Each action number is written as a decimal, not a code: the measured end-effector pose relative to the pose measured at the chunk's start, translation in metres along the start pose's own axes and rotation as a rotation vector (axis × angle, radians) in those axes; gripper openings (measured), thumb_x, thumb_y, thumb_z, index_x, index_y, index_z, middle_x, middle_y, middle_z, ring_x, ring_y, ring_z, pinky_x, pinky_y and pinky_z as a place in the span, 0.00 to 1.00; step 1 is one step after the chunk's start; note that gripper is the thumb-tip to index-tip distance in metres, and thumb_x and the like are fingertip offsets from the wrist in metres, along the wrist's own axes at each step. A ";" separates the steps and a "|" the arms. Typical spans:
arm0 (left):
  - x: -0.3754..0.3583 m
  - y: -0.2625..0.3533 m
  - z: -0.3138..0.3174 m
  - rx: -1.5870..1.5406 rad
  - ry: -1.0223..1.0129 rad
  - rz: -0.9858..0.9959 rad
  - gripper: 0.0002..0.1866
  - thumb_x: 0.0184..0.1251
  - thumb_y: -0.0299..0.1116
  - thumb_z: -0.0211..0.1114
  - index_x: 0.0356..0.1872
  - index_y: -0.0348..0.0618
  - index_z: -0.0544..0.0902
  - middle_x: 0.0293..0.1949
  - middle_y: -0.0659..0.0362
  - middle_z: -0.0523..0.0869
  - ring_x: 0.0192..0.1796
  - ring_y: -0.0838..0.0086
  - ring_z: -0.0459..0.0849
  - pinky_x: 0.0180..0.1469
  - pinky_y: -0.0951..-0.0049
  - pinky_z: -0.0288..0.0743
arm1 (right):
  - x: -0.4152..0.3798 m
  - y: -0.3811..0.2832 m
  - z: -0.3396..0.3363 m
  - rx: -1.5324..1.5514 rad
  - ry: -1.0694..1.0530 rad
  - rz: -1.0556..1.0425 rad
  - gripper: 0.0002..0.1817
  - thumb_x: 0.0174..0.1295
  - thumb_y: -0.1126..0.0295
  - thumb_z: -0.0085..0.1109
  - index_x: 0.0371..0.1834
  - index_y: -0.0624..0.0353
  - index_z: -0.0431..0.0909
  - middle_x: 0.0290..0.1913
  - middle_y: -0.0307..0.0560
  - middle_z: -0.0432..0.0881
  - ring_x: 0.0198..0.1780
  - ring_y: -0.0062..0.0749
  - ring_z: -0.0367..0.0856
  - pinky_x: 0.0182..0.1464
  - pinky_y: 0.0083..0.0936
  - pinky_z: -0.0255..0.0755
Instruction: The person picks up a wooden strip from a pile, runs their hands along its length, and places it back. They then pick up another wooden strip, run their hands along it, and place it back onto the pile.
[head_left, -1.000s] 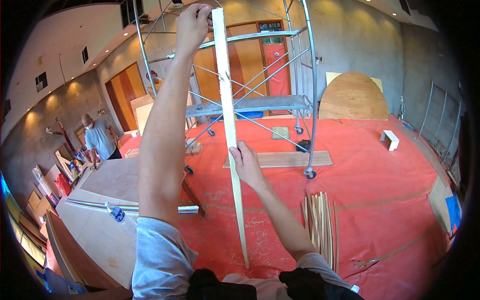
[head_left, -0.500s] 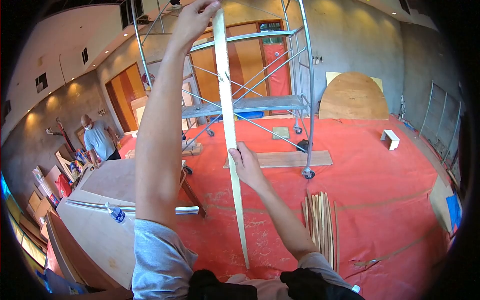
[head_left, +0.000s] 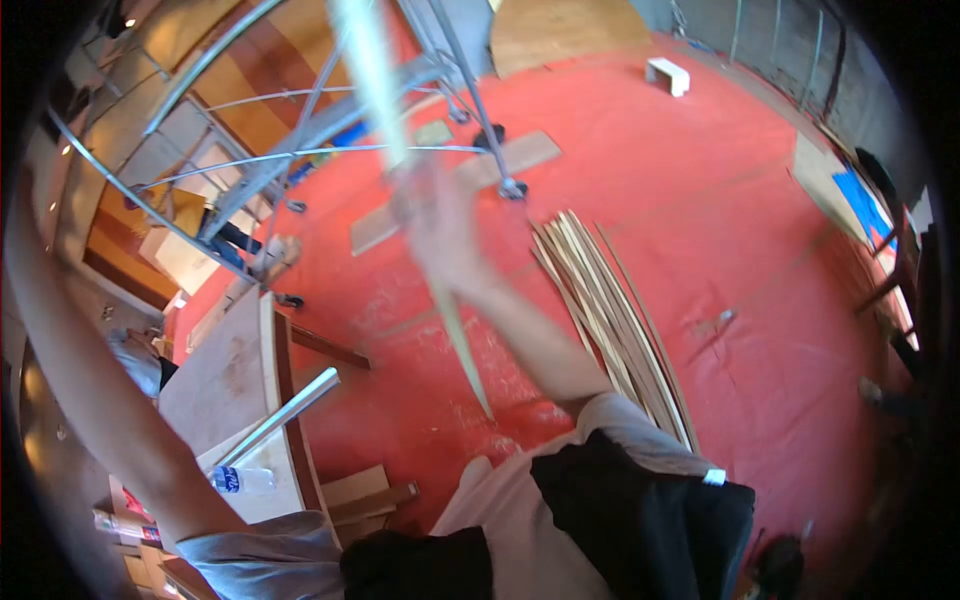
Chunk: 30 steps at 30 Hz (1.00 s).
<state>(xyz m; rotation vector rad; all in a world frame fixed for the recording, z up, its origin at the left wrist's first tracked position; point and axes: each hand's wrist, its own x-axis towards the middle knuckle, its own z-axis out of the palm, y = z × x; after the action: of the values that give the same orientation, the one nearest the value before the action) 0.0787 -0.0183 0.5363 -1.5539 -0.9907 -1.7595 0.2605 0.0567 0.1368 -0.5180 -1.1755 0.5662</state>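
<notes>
A long pale wooden strip (head_left: 460, 345) stands upright in front of me, its top end leaving the picture and its lower tip near the red floor. My right hand (head_left: 430, 215), smeared by motion, is wrapped round the strip's middle. My left forearm reaches up along the left edge, and the hand itself is outside the picture. To the right of my right arm, a bundle of thin wooden strips (head_left: 615, 320) lies on the red floor covering (head_left: 740, 240).
Wheeled metal scaffolding (head_left: 330, 125) stands ahead on the left. Beside my left arm is a worktable (head_left: 215, 385) with a metal channel (head_left: 280, 415) and a water bottle (head_left: 243, 480). A white box-like piece (head_left: 668, 76) sits farther off. Other people are partly visible at left.
My view has swung right and down. The left hand has let go of the strip's top and gone out of view to the left, while the right hand keeps its hold.
</notes>
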 end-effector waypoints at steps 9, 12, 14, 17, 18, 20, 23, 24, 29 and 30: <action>-0.252 -0.141 -0.080 0.119 -0.555 -0.001 0.16 0.77 0.42 0.55 0.53 0.40 0.80 0.42 0.57 0.83 0.39 0.75 0.82 0.44 0.71 0.79 | -0.068 -0.062 -0.363 -0.478 1.181 -0.384 0.13 0.74 0.60 0.52 0.46 0.58 0.63 0.27 0.43 0.74 0.22 0.25 0.72 0.20 0.23 0.69; -0.425 -0.155 -0.060 -0.336 -0.774 -0.709 0.10 0.73 0.27 0.57 0.52 0.42 0.77 0.42 0.60 0.81 0.36 0.76 0.81 0.38 0.77 0.79 | -0.148 -0.055 -0.437 -0.518 1.388 -0.402 0.14 0.77 0.62 0.45 0.51 0.61 0.60 0.29 0.45 0.71 0.24 0.26 0.69 0.23 0.24 0.70; -0.562 -0.214 -0.072 -0.861 -0.765 -1.453 0.12 0.72 0.35 0.61 0.52 0.44 0.75 0.42 0.62 0.80 0.34 0.77 0.80 0.36 0.78 0.78 | -0.195 -0.033 -0.461 -0.505 1.503 -0.394 0.14 0.77 0.62 0.42 0.52 0.63 0.60 0.31 0.46 0.71 0.26 0.29 0.71 0.27 0.28 0.74; -0.710 -0.206 -0.100 -0.152 -1.441 -0.944 0.15 0.71 0.39 0.63 0.52 0.44 0.75 0.42 0.61 0.80 0.34 0.75 0.80 0.33 0.74 0.77 | -0.266 0.017 -0.492 -0.425 1.655 -0.237 0.16 0.76 0.62 0.44 0.52 0.66 0.62 0.40 0.54 0.74 0.35 0.39 0.80 0.37 0.37 0.82; -0.754 -0.202 -0.113 -0.176 -1.525 -1.085 0.15 0.70 0.39 0.63 0.52 0.44 0.75 0.41 0.60 0.80 0.34 0.74 0.81 0.33 0.73 0.77 | -0.293 0.037 -0.500 -0.397 1.650 -0.168 0.17 0.75 0.62 0.45 0.52 0.67 0.62 0.45 0.57 0.75 0.39 0.43 0.81 0.41 0.39 0.83; -0.823 -0.189 -0.143 -0.212 -1.644 -1.307 0.16 0.69 0.40 0.63 0.52 0.44 0.76 0.39 0.59 0.81 0.36 0.72 0.81 0.32 0.69 0.77 | -0.343 0.074 -0.510 -0.384 1.657 -0.053 0.20 0.74 0.61 0.47 0.54 0.71 0.63 0.51 0.61 0.75 0.44 0.47 0.82 0.45 0.42 0.84; -0.858 -0.157 -0.172 -0.131 -1.677 -1.577 0.19 0.69 0.41 0.62 0.55 0.43 0.75 0.43 0.57 0.82 0.40 0.68 0.82 0.37 0.62 0.78 | -0.423 0.121 -0.531 -0.270 1.761 0.086 0.23 0.74 0.61 0.48 0.56 0.74 0.63 0.52 0.63 0.76 0.46 0.47 0.82 0.46 0.42 0.83; -0.852 -0.141 -0.179 -0.048 -1.661 -1.664 0.22 0.70 0.41 0.61 0.60 0.42 0.73 0.47 0.55 0.82 0.44 0.66 0.83 0.44 0.58 0.79 | -0.442 0.126 -0.537 -0.206 1.807 0.132 0.24 0.73 0.61 0.49 0.57 0.74 0.62 0.53 0.63 0.75 0.47 0.47 0.82 0.47 0.42 0.83; -0.883 -0.139 -0.252 0.100 -1.587 -1.832 0.21 0.72 0.43 0.57 0.58 0.41 0.78 0.49 0.52 0.85 0.47 0.64 0.85 0.52 0.60 0.79 | -0.487 0.102 -0.545 -0.106 2.201 0.333 0.25 0.67 0.64 0.54 0.60 0.71 0.63 0.57 0.60 0.74 0.52 0.46 0.80 0.49 0.42 0.80; -0.898 -0.151 -0.270 0.007 -1.668 -1.768 0.20 0.72 0.43 0.57 0.56 0.42 0.79 0.49 0.50 0.85 0.48 0.61 0.86 0.53 0.59 0.78 | -0.493 0.096 -0.550 -0.084 2.281 0.386 0.25 0.65 0.66 0.55 0.61 0.69 0.64 0.59 0.61 0.74 0.54 0.46 0.79 0.50 0.42 0.79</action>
<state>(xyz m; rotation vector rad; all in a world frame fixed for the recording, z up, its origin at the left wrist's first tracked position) -0.0602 -0.2020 -0.3852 -2.0263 -3.8883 -0.2868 0.6318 -0.2396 -0.4378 -0.9596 1.0933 -0.0260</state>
